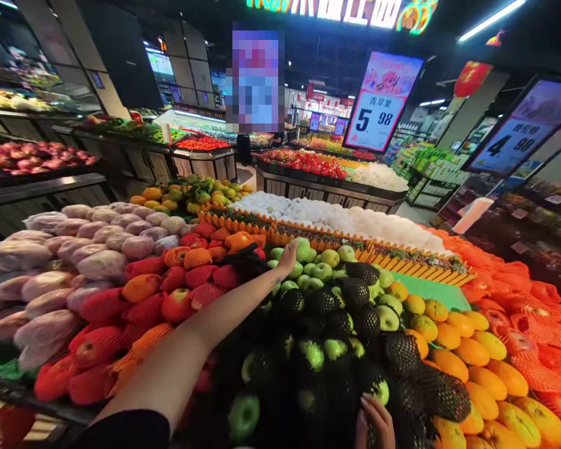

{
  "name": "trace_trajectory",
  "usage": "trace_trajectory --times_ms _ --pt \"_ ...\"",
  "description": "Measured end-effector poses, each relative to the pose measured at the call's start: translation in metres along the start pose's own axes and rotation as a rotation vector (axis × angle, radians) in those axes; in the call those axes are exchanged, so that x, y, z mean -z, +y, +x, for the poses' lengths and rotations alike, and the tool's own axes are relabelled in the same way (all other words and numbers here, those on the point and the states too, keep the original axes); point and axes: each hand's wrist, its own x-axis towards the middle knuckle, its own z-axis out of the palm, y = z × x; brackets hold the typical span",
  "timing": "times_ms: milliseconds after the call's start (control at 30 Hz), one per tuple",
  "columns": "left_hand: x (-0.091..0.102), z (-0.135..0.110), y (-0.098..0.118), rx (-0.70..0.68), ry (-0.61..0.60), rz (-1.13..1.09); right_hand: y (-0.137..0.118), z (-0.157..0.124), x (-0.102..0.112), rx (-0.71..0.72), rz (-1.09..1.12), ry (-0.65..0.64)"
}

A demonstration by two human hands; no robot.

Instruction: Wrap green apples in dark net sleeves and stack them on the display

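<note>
My left arm stretches out over the display, and my left hand [287,260] is closed on a green apple [302,249] at the far end of the green apple pile. Below it lie more green apples [321,270], some bare and many wrapped in black foam nets [367,321]. Close to me at the bottom, my right hand [376,421] shows only in part, its fingers extended beside a green apple [382,391] in a black net. Nothing can be seen held in my right hand.
Red-netted apples [103,346] and wrapped pale fruit [103,265] lie left. Oranges [489,380] and orange-netted fruit [542,337] are on the right. A yellow slatted divider [327,240] runs behind, with white-wrapped fruit [359,219] beyond. A price screen [383,100] hangs above.
</note>
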Motion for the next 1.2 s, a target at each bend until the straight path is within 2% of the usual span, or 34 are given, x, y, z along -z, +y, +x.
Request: trace_trajectory --times_ms 67,233,300,433,567,667,767,933,1200 --pt "0.013 -0.028 -0.003 0.002 -0.06 -0.064 -0.011 -0.005 -0.005 0.044 -0.021 -0.062" --pt "0.048 -0.121 -0.025 -0.029 -0.24 -0.093 -0.038 -0.018 -0.006 -0.028 -0.002 -0.24" --pt "0.061 -0.157 -0.034 -0.14 -0.293 0.012 -0.045 -0.025 -0.005 -0.04 0.021 -0.279" --pt "0.076 -0.206 -0.049 -0.525 -0.425 0.46 -0.054 -0.034 -0.001 -0.034 0.042 -0.346" --pt "0.075 -0.225 -0.062 -0.885 -0.542 0.826 -0.061 -0.033 0.006 -0.022 0.02 -0.338" --pt "0.071 -0.228 -0.068 -1.002 -0.579 0.894 -0.064 -0.033 0.009 -0.029 0.008 -0.322" --pt "0.068 -0.229 -0.069 -0.997 -0.601 0.862 -0.068 -0.037 0.009 -0.035 0.002 -0.339" --pt "0.064 -0.234 -0.072 -0.877 -0.646 0.806 -0.071 -0.042 0.008 -0.029 -0.01 -0.401" --pt "0.057 -0.256 -0.084 -0.875 -0.559 0.987 -0.072 -0.037 0.0 -0.039 0.02 -0.502"
